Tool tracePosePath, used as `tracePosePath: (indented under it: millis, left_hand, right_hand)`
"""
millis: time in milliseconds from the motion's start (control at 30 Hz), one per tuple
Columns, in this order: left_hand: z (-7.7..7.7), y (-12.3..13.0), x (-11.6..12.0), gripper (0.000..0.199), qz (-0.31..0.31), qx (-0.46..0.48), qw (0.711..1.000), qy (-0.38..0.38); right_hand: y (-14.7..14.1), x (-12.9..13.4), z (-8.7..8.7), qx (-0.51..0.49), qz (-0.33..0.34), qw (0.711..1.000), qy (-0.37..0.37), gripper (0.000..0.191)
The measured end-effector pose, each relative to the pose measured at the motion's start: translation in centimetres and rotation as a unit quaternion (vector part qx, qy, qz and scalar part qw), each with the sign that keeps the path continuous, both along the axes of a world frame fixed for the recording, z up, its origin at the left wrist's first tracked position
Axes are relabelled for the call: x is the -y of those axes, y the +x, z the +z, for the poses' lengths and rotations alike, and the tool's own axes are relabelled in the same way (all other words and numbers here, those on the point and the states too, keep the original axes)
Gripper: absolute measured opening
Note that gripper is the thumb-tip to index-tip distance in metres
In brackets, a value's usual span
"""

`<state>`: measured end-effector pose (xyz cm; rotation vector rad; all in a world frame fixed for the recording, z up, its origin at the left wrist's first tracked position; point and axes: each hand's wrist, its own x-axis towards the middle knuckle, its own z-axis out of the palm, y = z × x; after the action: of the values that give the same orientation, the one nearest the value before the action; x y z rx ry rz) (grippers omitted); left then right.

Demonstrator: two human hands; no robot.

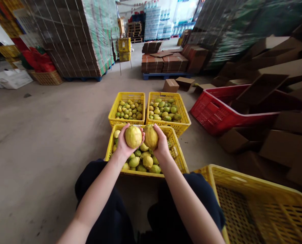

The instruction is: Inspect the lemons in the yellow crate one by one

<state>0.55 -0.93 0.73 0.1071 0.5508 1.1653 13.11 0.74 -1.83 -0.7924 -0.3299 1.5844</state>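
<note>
My left hand (124, 145) is closed around a yellow lemon (133, 137). Close beside it, my right hand (162, 144) grips a darker yellow-green lemon (151, 137). Both lemons are held up above the near yellow crate (151, 174), which holds several yellow and green lemons. Behind it stand two more yellow crates, a left one (126, 122) and a right one (182, 126), each with several smaller-looking yellow and green fruits.
A yellow crate (255, 184) stands at the lower right. Beyond it are a red crate (217, 117) and loose cardboard boxes (285, 145). Flattened cartons (175, 63) lie on a blue pallet (161, 76) farther back. Wrapped stacks (72, 37) rise at the left.
</note>
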Motion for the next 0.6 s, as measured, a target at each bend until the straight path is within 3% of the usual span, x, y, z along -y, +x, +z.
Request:
tracePosePath:
  millis: [100,200,433,600]
  left_hand:
    - [-0.3,0.3,-0.5,0.022,0.086,-0.008,0.996,-0.023]
    - [-0.7,0.5,-0.9,0.015,0.130,-0.008,0.991,-0.034]
    - [-1.4,0.6,-1.2,0.031,0.042,-0.040,0.998,-0.010]
    - [-1.4,0.4,-1.3,0.028,0.049,-0.063,0.997,0.000]
  right_hand:
    - [0.3,-0.1,0.9,-0.024,-0.014,0.997,-0.075,0.021]
    - [0.6,-0.1,1.3,-0.027,-0.017,0.995,-0.100,0.024]
    - [0.6,-0.4,0.3,-0.043,0.018,0.991,-0.129,0.021]
    - [0.6,0.1,1.3,-0.032,0.044,0.994,-0.097,0.016]
